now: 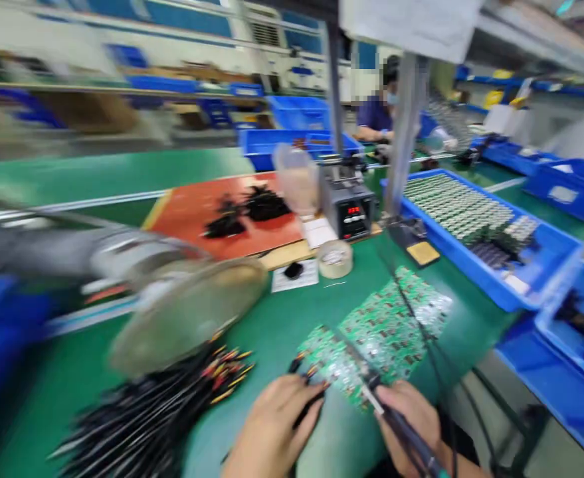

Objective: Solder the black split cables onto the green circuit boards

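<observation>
My left hand (279,421) is closed around a black cable (297,364), its end at the near left edge of a green circuit board panel (396,318). In my right hand (414,411) is a soldering iron (406,435), its metal shaft slanting up and left over the panel. Motion blur hides whether the tip touches a board. Left of my hands lies a bundle of black cables (137,418) with red and yellow wire ends.
A fume extractor hood (187,312) reaches in from the left. Behind the panel are a tape roll (335,259), a soldering station (351,206) and a sponge stand (422,253). Right, a blue tray (553,275) holds boards. A co-worker (374,119) sits beyond.
</observation>
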`<move>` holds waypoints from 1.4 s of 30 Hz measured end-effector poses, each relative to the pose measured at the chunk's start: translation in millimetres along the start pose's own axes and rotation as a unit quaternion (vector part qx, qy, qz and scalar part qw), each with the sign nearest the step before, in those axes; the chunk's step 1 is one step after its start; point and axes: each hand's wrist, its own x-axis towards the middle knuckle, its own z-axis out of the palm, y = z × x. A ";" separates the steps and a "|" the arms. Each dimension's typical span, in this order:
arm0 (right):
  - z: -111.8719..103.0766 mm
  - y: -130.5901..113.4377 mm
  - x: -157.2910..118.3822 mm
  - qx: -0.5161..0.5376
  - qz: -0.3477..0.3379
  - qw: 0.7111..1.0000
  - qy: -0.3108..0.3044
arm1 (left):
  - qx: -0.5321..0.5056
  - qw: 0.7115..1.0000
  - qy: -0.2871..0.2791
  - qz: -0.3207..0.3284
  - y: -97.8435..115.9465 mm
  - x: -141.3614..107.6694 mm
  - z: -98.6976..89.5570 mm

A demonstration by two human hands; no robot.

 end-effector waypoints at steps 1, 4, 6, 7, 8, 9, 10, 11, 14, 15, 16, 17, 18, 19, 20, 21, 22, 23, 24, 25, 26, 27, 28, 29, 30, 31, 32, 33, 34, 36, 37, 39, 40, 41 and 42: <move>-3.1 -0.8 0.7 0.014 0.000 1.000 -0.004 | -0.008 1.000 -0.018 -0.021 5.4 1.1 -2.9; -10.0 0.6 2.3 0.038 -0.003 0.999 -0.019 | -0.025 0.996 -0.031 -0.074 15.0 1.7 -2.9; -14.5 1.3 0.7 0.040 0.006 0.999 -0.036 | -0.032 0.995 -0.030 -0.087 17.5 -1.3 0.8; -16.7 1.1 -1.3 0.039 0.015 0.998 -0.046 | -0.037 0.995 -0.030 -0.090 18.2 -3.2 2.7; -18.9 0.5 -4.2 0.039 0.025 0.997 -0.058 | -0.041 0.995 -0.030 -0.090 18.7 -5.1 4.2; -20.7 -0.7 -8.0 0.039 0.037 0.996 -0.070 | -0.045 0.994 -0.033 -0.089 19.1 -6.6 5.4; -22.0 -2.5 -12.3 0.040 0.049 0.994 -0.084 | -0.049 0.994 -0.037 -0.088 19.4 -7.8 6.0; -23.0 -4.9 -17.1 0.042 0.062 0.992 -0.098 | -0.052 0.994 -0.041 -0.088 19.7 -8.4 6.3; -24.0 -13.9 -29.3 0.045 0.095 0.985 -0.137 | -0.051 0.993 -0.057 -0.095 20.9 -8.2 5.5; -24.3 -16.5 -31.4 0.042 0.105 0.982 -0.150 | -0.051 0.992 -0.065 -0.097 21.4 -7.7 5.0; -24.9 -18.3 -32.2 0.038 0.113 0.980 -0.162 | -0.051 0.991 -0.072 -0.099 22.0 -7.3 4.5; -25.9 -19.0 -31.4 0.032 0.120 0.977 -0.175 | -0.052 0.990 -0.078 -0.101 22.7 -7.0 4.0; -27.4 -18.4 -29.3 0.025 0.124 0.974 -0.191 | -0.053 0.990 -0.083 -0.103 23.3 -6.9 3.5; -29.4 -16.4 -26.0 0.018 0.123 0.970 -0.207 | -0.053 0.989 -0.086 -0.104 23.9 -7.0 3.1; -31.8 -13.1 -21.8 0.014 0.116 0.967 -0.225 | -0.053 0.989 -0.088 -0.107 24.5 -7.1 2.9; -34.3 -8.8 -17.1 0.013 0.101 0.964 -0.245 | -0.053 0.989 -0.090 -0.108 24.9 -7.3 2.7; -36.8 -4.0 -12.2 0.019 0.076 0.961 -0.267 | -0.052 0.988 -0.092 -0.109 25.2 -7.5 2.6; -39.0 0.9 -7.5 0.029 0.044 0.957 -0.286 | -0.052 0.988 -0.093 -0.108 25.5 -7.6 2.5; -40.7 5.2 -3.3 0.042 0.010 0.952 -0.303 | -0.051 0.988 -0.094 -0.107 25.7 -7.6 2.6; -41.7 8.6 0.2 0.052 -0.019 0.947 -0.317 | -0.049 0.989 -0.094 -0.107 25.9 -7.5 2.7; -42.0 10.8 3.1 0.057 -0.040 0.942 -0.329 | -0.047 0.989 -0.093 -0.107 26.0 -7.4 2.8; -41.7 11.8 5.2 0.057 -0.049 0.939 -0.336 | -0.044 0.989 -0.093 -0.107 26.2 -7.2 3.1; -41.0 11.7 6.7 0.056 -0.049 0.938 -0.338 | -0.041 0.989 -0.093 -0.108 26.3 -7.0 3.3; -40.0 10.9 7.6 0.056 -0.044 0.937 -0.341 | -0.039 0.989 -0.092 -0.109 26.4 -6.8 3.5; -39.1 9.8 7.9 0.058 -0.037 0.936 -0.345 | -0.038 0.989 -0.092 -0.111 26.5 -6.6 3.7; -38.4 8.7 7.7 0.063 -0.032 0.935 -0.348 | -0.038 0.989 -0.093 -0.112 26.6 -6.4 3.8; -38.0 7.9 7.2 0.066 -0.029 0.934 -0.350 | -0.038 0.988 -0.095 -0.113 26.8 -6.2 3.8; -37.9 7.4 6.4 0.068 -0.026 0.934 -0.351 | -0.039 0.988 -0.096 -0.114 26.9 -6.1 3.6; -38.0 7.2 5.5 0.068 -0.026 0.934 -0.351 | -0.040 0.988 -0.098 -0.116 27.1 -5.9 3.3; -38.2 6.8 4.0 0.061 -0.023 0.936 -0.345 | -0.040 0.987 -0.102 -0.117 27.5 -5.5 2.4; -38.1 6.1 3.7 0.059 -0.020 0.937 -0.345 | -0.040 0.987 -0.102 -0.117 27.7 -5.3 2.0; -37.0 3.0 4.3 0.058 -0.014 0.937 -0.343 | -0.039 0.987 -0.102 -0.117 28.1 -4.8 1.4; -36.0 0.7 5.2 0.056 -0.007 0.938 -0.341 | -0.038 0.987 -0.102 -0.118 28.3 -4.6 1.3; -34.8 -1.9 6.4 0.054 0.001 0.939 -0.338 | -0.038 0.987 -0.101 -0.119 28.6 -4.4 1.3; -33.5 -4.5 7.8 0.055 0.005 0.940 -0.336 | -0.037 0.987 -0.101 -0.120 28.9 -4.3 1.5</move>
